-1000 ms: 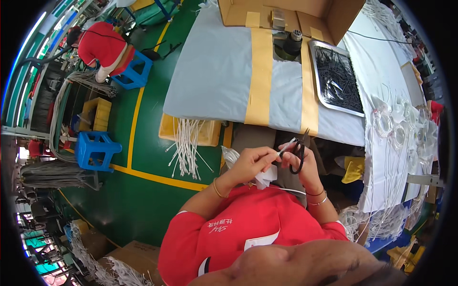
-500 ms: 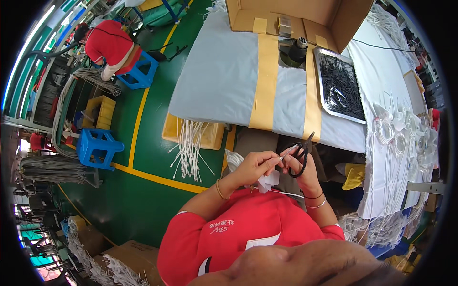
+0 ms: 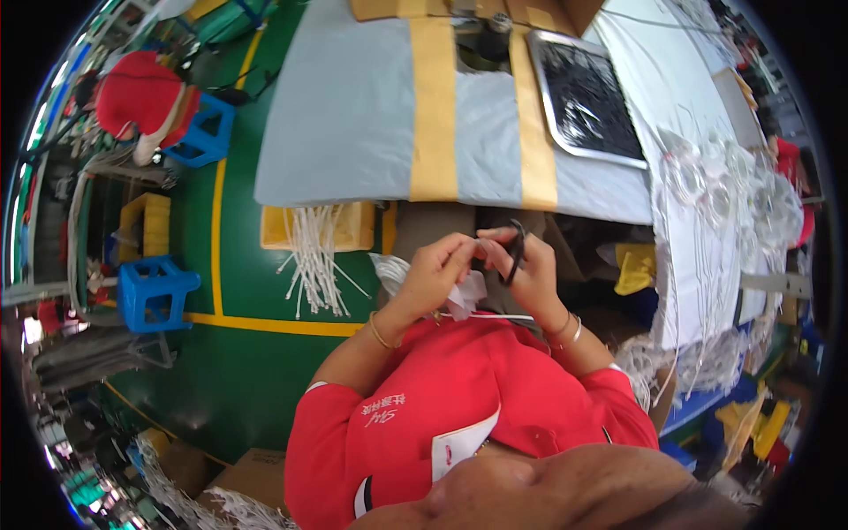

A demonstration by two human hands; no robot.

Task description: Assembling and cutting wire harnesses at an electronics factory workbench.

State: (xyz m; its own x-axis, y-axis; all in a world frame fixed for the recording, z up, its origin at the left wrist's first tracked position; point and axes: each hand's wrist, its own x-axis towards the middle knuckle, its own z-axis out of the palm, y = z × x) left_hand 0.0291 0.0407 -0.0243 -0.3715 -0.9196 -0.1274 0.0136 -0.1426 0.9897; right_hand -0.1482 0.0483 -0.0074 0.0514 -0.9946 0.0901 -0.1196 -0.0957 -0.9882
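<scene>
My left hand is closed in a pinch in front of my chest, its fingertips meeting those of my right hand. A small pale end of a white cable shows in part between the fingertips; the fingers hide most of it. My right hand keeps black-handled scissors hooked on its fingers while its thumb and fingertips press toward the left ones. The scissor blades are mostly hidden. Below my hands hangs a crumpled white sheet or wrapper, beside a bundle of white cables at my left wrist.
Ahead stands a grey-covered table with tan tape strips, a metal tray of black pieces and a dark heat gun. A yellow bin with white cables is at left, near a blue stool. Another person sits far left.
The view has shifted, so the table sits higher and further left. The scissors have turned in my right hand, their blades no longer pointing up and away. My fingertips are closer together.
</scene>
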